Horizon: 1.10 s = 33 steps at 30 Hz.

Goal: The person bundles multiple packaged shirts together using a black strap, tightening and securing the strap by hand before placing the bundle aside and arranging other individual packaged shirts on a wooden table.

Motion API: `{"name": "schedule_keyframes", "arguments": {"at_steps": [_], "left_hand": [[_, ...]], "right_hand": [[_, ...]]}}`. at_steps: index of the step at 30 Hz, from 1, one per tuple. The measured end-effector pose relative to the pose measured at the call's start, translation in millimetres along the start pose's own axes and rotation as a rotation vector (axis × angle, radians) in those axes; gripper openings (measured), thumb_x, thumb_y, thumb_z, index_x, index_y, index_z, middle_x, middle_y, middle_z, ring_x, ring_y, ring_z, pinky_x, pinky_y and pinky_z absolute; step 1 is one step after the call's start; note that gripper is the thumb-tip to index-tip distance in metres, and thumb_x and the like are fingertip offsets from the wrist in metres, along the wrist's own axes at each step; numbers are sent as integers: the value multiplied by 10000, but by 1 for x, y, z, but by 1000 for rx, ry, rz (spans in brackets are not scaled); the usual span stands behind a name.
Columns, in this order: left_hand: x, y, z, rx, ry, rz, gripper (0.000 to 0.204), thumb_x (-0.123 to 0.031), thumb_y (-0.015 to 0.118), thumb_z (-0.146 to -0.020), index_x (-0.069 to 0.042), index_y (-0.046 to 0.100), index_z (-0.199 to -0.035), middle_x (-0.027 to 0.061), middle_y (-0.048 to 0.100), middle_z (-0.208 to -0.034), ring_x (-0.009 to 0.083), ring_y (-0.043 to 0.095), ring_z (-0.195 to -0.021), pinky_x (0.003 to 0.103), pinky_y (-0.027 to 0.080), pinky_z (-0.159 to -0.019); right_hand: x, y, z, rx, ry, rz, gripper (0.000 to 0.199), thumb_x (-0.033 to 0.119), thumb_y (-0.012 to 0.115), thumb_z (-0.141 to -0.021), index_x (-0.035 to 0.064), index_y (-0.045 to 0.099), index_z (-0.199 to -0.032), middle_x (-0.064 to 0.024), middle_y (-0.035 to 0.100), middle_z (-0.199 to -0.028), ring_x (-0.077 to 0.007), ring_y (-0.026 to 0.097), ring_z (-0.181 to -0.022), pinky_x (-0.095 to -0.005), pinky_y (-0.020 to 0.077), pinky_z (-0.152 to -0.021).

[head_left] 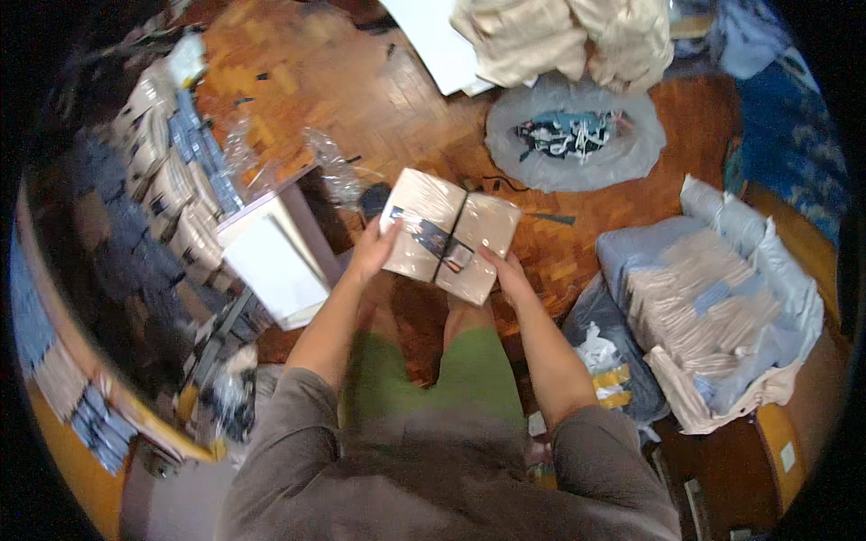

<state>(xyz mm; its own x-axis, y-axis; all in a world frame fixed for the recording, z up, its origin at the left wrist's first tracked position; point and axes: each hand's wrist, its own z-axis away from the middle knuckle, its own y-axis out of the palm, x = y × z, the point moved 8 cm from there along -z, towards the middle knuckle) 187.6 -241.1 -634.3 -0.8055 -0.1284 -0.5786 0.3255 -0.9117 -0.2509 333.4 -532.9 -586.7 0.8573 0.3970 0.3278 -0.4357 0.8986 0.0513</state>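
The pack (454, 236) is held up between both hands over the floor (262, 63). The left hand (371, 252) grips its left edge, the right hand (508, 273) its right edge near the close corner, thumb on top. A grey bag (636, 140) lies beyond its far right corner.

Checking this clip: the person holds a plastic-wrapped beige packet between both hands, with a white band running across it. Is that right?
Not quite: the band is black, not white, as the head view shows. The rest stands: the plastic-wrapped beige packet is held between the left hand and right hand.
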Motion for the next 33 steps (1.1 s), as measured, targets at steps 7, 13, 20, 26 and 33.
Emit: {"name": "schedule_keyframes", "arguments": {"at_steps": [7, 13, 20, 26, 33], "left_hand": [[-30, 51, -164, 182, 57, -250, 648, -432, 703, -960, 35, 558, -1386, 241, 688, -1262, 283, 662, -1163, 402, 500, -1017], [-78, 78, -294, -117, 661, -581, 735, -447, 615, -1001, 29, 392, -1514, 338, 522, -1432, 463, 524, -1330, 479, 431, -1122], [-31, 74, -146, -22, 453, -524, 688, -401, 566, -1043, 2, 348, -1557, 312, 365, -1576, 478, 396, -1436, 486, 378, -1173], [-14, -114, 97, -367, 7, -307, 354, -302, 575, -1052, 0, 670, -1210, 216, 723, -1130, 376, 697, -1052, 435, 535, -926], [-131, -280, 263, -205, 59, -353, 293, -323, 657, -984, -68, 735, -1104, 139, 692, -727, 307, 710, -708, 413, 560, -695]], "right_hand": [[-34, -12, -190, 106, -36, -37, 950, 519, 825, -844, -59, 448, -1497, -166, 592, -1440, -258, 557, -1312, -365, 420, -1114], [-61, -29, -279, -275, 120, -73, 872, 580, 671, -949, -90, 460, -1466, -155, 654, -1339, -240, 609, -1219, -374, 453, -1047], [-42, -38, -180, -514, -176, 89, 533, 465, 576, -1041, -28, 623, -1239, -221, 656, -1078, -362, 623, -1131, -429, 470, -989], [14, -14, 55, -613, -592, 974, 349, 326, 775, -902, -6, 682, -952, -215, 662, -1104, -397, 599, -1068, -490, 499, -954], [2, -67, 197, -401, -157, 893, 473, 466, 728, -937, -3, 731, -999, -136, 755, -890, -217, 702, -834, -376, 554, -795]]}}
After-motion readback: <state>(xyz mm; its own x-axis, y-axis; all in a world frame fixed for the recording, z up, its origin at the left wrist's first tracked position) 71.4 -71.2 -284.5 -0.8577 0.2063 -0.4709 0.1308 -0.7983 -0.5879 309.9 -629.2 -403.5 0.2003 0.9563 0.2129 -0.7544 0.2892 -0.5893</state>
